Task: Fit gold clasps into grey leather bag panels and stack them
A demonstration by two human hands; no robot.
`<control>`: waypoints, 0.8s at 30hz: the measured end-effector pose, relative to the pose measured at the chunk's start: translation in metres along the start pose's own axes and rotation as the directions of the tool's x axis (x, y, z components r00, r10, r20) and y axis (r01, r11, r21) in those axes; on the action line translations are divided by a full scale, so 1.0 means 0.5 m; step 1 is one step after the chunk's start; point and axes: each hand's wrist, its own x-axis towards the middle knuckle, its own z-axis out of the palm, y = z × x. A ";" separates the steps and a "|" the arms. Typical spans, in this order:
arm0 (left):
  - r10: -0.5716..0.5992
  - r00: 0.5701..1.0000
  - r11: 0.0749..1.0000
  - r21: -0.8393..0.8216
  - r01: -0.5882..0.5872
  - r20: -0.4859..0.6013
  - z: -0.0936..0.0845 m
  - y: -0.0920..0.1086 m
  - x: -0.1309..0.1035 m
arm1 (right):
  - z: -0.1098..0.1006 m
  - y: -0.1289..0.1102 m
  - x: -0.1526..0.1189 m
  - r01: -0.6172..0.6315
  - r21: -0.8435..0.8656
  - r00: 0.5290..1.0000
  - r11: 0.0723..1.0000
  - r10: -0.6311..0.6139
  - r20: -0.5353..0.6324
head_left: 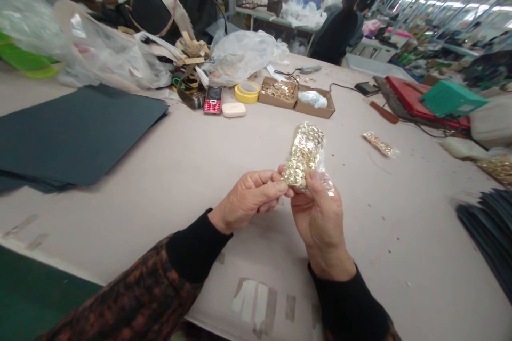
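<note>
A clear plastic bag of gold-coloured metal pieces (304, 152) is held up over the middle of the table. My right hand (322, 218) grips its lower right part, the thumb lying across the front. At the bag's lower left corner, my left hand (256, 192) pinches the edge between thumb and fingers. The exact kind of the small shiny pieces is hard to make out. Farther right, a smaller clear packet of gold-coloured pieces (379, 144) lies on the table.
Two cardboard boxes (279, 92), yellow tape (247, 92), a red phone (213, 100) and a cream case (234, 110) stand beyond my hands. Dark sheets (80, 133) lie left, more dark pieces (488, 229) right. Plastic bags (244, 53) sit behind. People (340, 26) are farther back.
</note>
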 end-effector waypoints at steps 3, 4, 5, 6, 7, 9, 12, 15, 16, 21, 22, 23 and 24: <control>0.005 1.000 1.000 -0.001 -0.005 -0.020 -0.001 -0.002 0.000 | 0.000 0.000 0.001 -0.018 0.011 1.000 1.000 0.018 -0.006; 0.004 1.000 1.000 0.002 -0.004 -0.027 -0.002 -0.002 0.000 | 0.000 -0.001 0.001 -0.023 0.021 1.000 1.000 0.023 -0.004; 0.003 0.999 1.000 0.006 -0.003 -0.033 -0.002 -0.002 0.000 | 0.001 -0.002 0.002 -0.027 0.036 1.000 0.999 0.027 -0.003; 0.003 0.999 1.000 0.013 -0.002 -0.039 -0.002 -0.002 0.000 | 0.001 -0.003 0.002 -0.030 0.056 1.000 0.998 0.031 -0.004; -0.002 0.999 1.000 0.022 0.003 -0.045 -0.002 -0.001 0.001 | 0.003 -0.004 0.002 -0.036 0.078 0.999 0.996 0.037 -0.009; -0.018 0.998 0.999 0.045 0.021 -0.057 -0.001 0.002 0.001 | 0.006 -0.005 0.002 -0.062 0.124 0.997 0.990 0.067 -0.032; -0.041 0.995 0.995 0.089 0.049 -0.092 0.002 0.005 0.002 | 0.010 -0.001 0.003 -0.119 0.195 0.988 0.974 0.135 -0.073; -0.048 0.984 0.993 0.101 0.066 -0.172 0.001 0.003 0.008 | 0.004 0.011 0.013 -0.147 0.270 0.976 0.952 0.184 -0.117; -0.050 0.977 0.995 0.075 0.067 -0.208 0.000 0.001 0.012 | -0.001 0.015 0.019 -0.146 0.287 0.972 0.947 0.191 -0.138; -0.052 0.938 0.985 -0.171 -0.008 -0.342 -0.016 -0.004 0.032 | -0.032 0.035 0.048 -0.102 0.293 0.946 0.951 0.184 -0.266; -0.054 0.930 0.979 -0.205 -0.023 -0.363 -0.020 -0.003 0.033 | -0.041 0.040 0.054 -0.088 0.285 0.940 0.955 0.174 -0.293; -0.059 0.921 0.972 -0.232 -0.035 -0.385 -0.024 0.000 0.035 | -0.052 0.045 0.060 -0.074 0.274 0.933 0.959 0.164 -0.321; -0.066 0.912 0.966 -0.255 -0.043 -0.406 -0.027 0.002 0.035 | -0.065 0.050 0.067 -0.059 0.259 0.923 0.964 0.151 -0.354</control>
